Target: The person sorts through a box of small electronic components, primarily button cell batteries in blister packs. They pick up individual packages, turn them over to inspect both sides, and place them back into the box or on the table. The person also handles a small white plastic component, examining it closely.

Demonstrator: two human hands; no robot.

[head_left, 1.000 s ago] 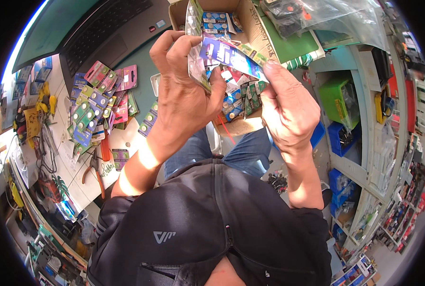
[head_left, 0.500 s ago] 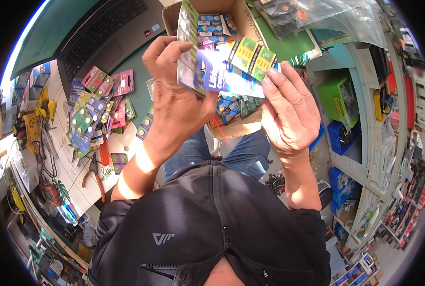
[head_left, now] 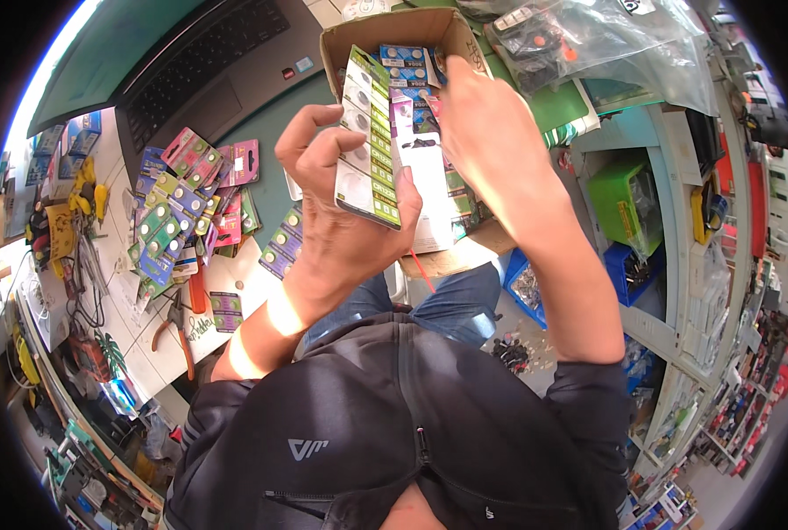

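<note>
My left hand (head_left: 345, 221) is closed on a green and white blister card of button cells (head_left: 365, 146), held tilted over the near left part of an open cardboard box (head_left: 469, 252). My right hand (head_left: 486, 115) reaches down into the far right of the box, and its fingers are mostly hidden there. Blue blister cards of button cells (head_left: 404, 64) lie inside. Next to my left thumb is a pale card (head_left: 427, 181), washed out by sunlight; whether the thumb touches it, I cannot tell.
Left of the box, a heap of coloured button-cell cards (head_left: 169, 216) lies on the tabletop near pliers (head_left: 176, 327). A laptop (head_left: 204, 79) stands behind the heap. Clear plastic bags (head_left: 597, 49) are at the far right, above shelves with a green bin (head_left: 623, 190).
My right hand has left the yellow-green and blue cards it was touching and gone farther into the box. My left hand still holds its card, now slightly lower.
</note>
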